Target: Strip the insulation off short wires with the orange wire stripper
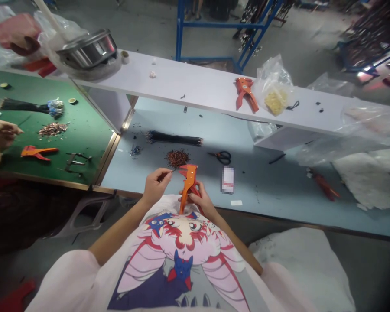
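My right hand (199, 198) is wrapped round the handles of an orange wire stripper (188, 180), held upright over the table's near edge. My left hand (156, 184) pinches a thin dark wire (169, 171) whose end reaches the stripper's jaws. Just beyond the tool lies a small heap of reddish stripped bits (177, 157). A bundle of black wires (173, 138) lies farther back on the light blue table (279, 190).
Black scissors (221, 156), a small white packet (228, 179) and a red tool (323, 184) lie on the table. A white shelf (198, 86) carries another orange stripper (245, 92) and a plastic bag (274, 86). Another person's hand (3, 132) works at the green table (84, 130) on the left.
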A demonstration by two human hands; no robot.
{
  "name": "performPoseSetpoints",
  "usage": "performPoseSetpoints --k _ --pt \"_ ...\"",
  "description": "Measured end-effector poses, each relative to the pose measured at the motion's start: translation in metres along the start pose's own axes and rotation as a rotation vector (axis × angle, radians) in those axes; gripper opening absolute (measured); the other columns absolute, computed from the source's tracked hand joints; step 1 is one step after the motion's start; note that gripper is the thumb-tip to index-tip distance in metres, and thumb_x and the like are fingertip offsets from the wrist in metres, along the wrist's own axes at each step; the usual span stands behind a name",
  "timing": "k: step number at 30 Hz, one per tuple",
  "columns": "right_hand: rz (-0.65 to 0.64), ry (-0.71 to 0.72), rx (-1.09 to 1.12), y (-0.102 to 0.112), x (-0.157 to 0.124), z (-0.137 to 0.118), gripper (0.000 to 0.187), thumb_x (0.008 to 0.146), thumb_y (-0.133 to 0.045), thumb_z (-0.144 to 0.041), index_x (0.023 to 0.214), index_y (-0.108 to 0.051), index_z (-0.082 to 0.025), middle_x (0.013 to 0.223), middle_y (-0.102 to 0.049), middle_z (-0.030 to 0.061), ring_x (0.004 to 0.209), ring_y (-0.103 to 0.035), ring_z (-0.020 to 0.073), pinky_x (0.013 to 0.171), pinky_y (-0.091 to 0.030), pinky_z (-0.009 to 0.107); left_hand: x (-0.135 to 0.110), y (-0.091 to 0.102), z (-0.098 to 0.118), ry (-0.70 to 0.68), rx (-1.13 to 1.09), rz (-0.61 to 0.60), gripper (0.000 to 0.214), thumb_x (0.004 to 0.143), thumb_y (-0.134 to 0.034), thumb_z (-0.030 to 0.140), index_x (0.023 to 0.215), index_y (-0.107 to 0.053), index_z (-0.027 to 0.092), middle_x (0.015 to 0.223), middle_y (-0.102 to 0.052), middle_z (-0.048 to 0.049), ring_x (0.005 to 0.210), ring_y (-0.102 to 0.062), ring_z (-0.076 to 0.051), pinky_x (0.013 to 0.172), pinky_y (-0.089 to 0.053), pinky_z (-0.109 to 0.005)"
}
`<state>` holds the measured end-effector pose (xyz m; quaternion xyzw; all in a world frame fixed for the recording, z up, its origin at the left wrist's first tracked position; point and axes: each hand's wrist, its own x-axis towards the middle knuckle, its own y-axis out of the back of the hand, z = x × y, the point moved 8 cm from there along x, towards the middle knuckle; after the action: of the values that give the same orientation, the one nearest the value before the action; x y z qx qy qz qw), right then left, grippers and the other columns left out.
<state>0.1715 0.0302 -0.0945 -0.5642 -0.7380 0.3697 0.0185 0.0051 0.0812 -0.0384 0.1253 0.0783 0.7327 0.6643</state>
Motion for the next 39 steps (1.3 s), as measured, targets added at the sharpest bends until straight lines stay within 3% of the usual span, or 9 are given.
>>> performPoseSetpoints --k 3,6,11,17,22,31,39 --pt "0.0 0.028 0.066 0.003 0.007 -0.008 0.051 0.066 -0.071 -0.025 0.112 -0.047 -0.022 0.095 -0.066 0.0056 0.081 -0.066 0.0207 0.078 -0.051 0.038 -0.001 0.007 -0.004 0.023 0.079 0.042 0.017 0.079 -0.057 0.029 0.086 -0.066 0.017 0.07 -0.062 -0.0004 0.062 -0.054 -0.01 0.06 -0.043 -0.021" --pt "-0.034 -0.033 0.152 0.005 0.01 -0.008 0.047 0.068 -0.064 -0.025 0.112 -0.05 -0.026 0.096 -0.064 0.0028 0.085 -0.064 0.0198 0.078 -0.051 0.04 -0.002 0.011 -0.006 0.032 0.111 0.055 0.016 0.077 -0.058 0.028 0.086 -0.067 0.018 0.073 -0.063 -0.0006 0.06 -0.052 -0.01 0.058 -0.042 -0.021" --pt "-0.098 -0.09 0.151 -0.001 0.005 -0.007 0.063 0.061 -0.068 -0.018 0.119 -0.045 -0.029 0.095 -0.061 0.0017 0.089 -0.062 0.022 0.077 -0.051 0.042 -0.002 0.011 0.0 0.01 0.095 0.023 0.016 0.078 -0.058 0.029 0.083 -0.067 0.018 0.07 -0.063 -0.0002 0.059 -0.05 -0.01 0.057 -0.041 -0.021" --pt "-0.2 -0.09 -0.013 -0.01 0.0 -0.017 0.05 0.074 -0.066 -0.033 0.119 -0.048 -0.021 0.09 -0.057 0.0036 0.074 -0.061 0.0168 0.066 -0.05 0.031 -0.003 0.013 0.016 -0.031 0.169 0.025 0.012 0.078 -0.058 0.026 0.079 -0.066 0.018 0.067 -0.062 0.0006 0.057 -0.048 -0.009 0.057 -0.04 -0.021" --pt "-0.242 -0.067 -0.197 -0.009 -0.004 -0.026 0.047 0.074 -0.068 -0.031 0.115 -0.052 -0.015 0.094 -0.058 0.0069 0.077 -0.06 0.0167 0.067 -0.049 0.029 0.001 0.012 0.025 -0.098 0.223 0.014 0.01 0.078 -0.057 0.024 0.077 -0.066 0.018 0.069 -0.063 -0.0002 0.058 -0.048 -0.01 0.059 -0.041 -0.022" --pt "-0.301 -0.134 -0.158 -0.017 -0.013 -0.031 0.049 0.076 -0.066 -0.036 0.117 -0.05 -0.015 0.09 -0.06 0.0076 0.076 -0.061 0.0194 0.065 -0.051 0.032 0.005 -0.002 0.033 -0.194 0.214 -0.051 0.011 0.079 -0.055 0.023 0.078 -0.065 0.019 0.071 -0.064 -0.0016 0.062 -0.05 -0.011 0.062 -0.042 -0.024" --pt "-0.326 -0.159 -0.17 -0.019 -0.013 -0.031 0.046 0.076 -0.064 -0.038 0.113 -0.05 -0.014 0.086 -0.062 0.0074 0.071 -0.061 0.0192 0.06 -0.051 0.031 0.004 -0.005 0.037 -0.186 0.143 -0.065 0.01 0.078 -0.055 0.02 0.075 -0.065 0.019 0.069 -0.061 -0.0008 0.058 -0.048 -0.009 0.056 -0.038 -0.022"
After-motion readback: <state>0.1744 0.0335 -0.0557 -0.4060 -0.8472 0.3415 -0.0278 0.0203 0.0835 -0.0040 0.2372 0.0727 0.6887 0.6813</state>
